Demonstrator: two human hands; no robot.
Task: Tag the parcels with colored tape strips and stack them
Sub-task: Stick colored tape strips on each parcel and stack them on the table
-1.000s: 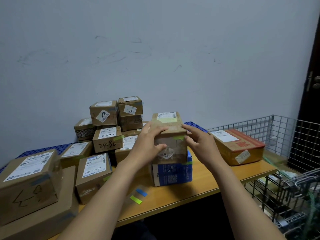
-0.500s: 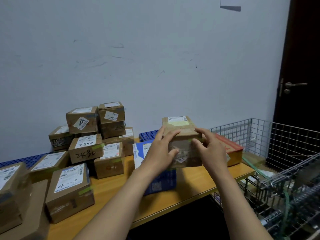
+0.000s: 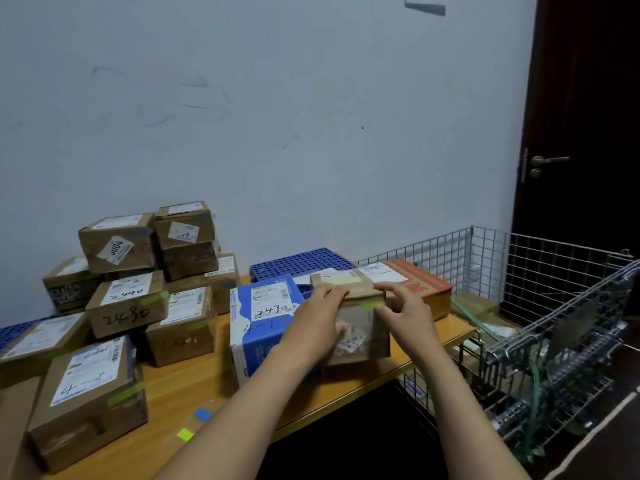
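Note:
A small brown parcel (image 3: 358, 322) stands on the wooden table (image 3: 194, 382), close against the right side of a blue parcel (image 3: 259, 317) marked 2490. A green tape strip (image 3: 373, 304) crosses the brown parcel's top front edge. My left hand (image 3: 317, 315) grips its left side, fingers on top and thumb on the front. My right hand (image 3: 407, 306) holds its upper right corner, fingers over the top edge by the green strip. Two loose strips, a blue strip (image 3: 202, 414) and a green strip (image 3: 185, 434), lie on the table near its front.
Several tagged brown parcels (image 3: 128, 303) are piled at the left. A red-orange box (image 3: 424, 284) sits behind the held parcel, next to a blue plastic pallet (image 3: 298, 263). A wire cart (image 3: 554, 323) stands right of the table, and a dark door (image 3: 588, 133) beyond it.
The brown parcel came off the top of the blue parcel, moved right in both hands, and now stands on the table beside it. The view has swung right.

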